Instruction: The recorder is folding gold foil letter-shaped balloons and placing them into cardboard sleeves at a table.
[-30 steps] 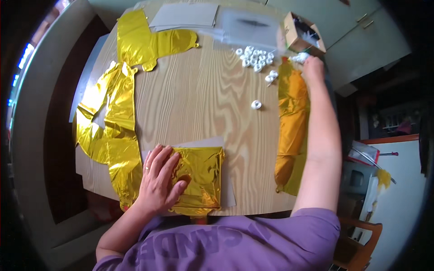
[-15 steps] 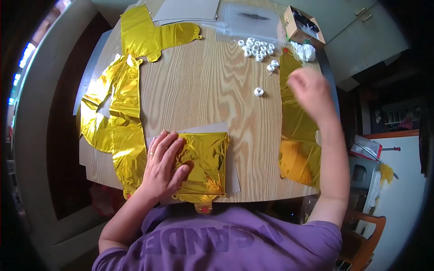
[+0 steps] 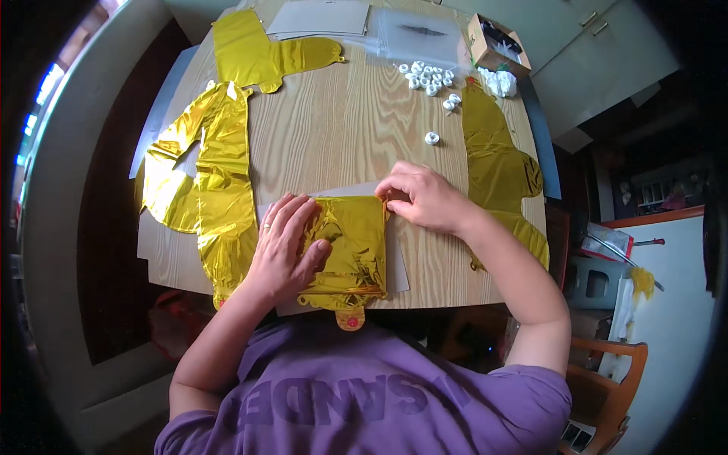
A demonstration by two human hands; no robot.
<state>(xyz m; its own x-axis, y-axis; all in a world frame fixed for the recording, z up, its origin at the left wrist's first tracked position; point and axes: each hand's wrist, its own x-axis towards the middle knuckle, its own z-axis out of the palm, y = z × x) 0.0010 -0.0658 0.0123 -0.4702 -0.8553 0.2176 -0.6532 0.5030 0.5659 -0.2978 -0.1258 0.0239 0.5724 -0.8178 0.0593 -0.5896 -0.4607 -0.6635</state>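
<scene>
A gold foil balloon (image 3: 350, 246), folded into a flat rectangle, lies at the table's near edge on a pale grey card sheet (image 3: 399, 269). Its tabbed end with a red spot hangs past the edge. My left hand (image 3: 284, 246) rests flat on the foil's left part, fingers stretched out and thumb apart. At the far right corner of the folded foil, my right hand (image 3: 425, 199) has its thumb and forefinger closed in a pinch on the foil edge; the fingers partly hide the corner.
More gold foil balloons lie flat at the left (image 3: 222, 163), far left (image 3: 273, 62) and right (image 3: 493, 152). White ribbon rolls (image 3: 428, 78) cluster far right, one roll (image 3: 432, 138) nearer. Behind are grey sheets (image 3: 322, 18), clear plastic bags (image 3: 422, 47) and an open box (image 3: 485, 54).
My right hand has come down and left from above the right-hand balloon to the folded foil's far right corner. My left hand stays on the foil. The view has shifted slightly.
</scene>
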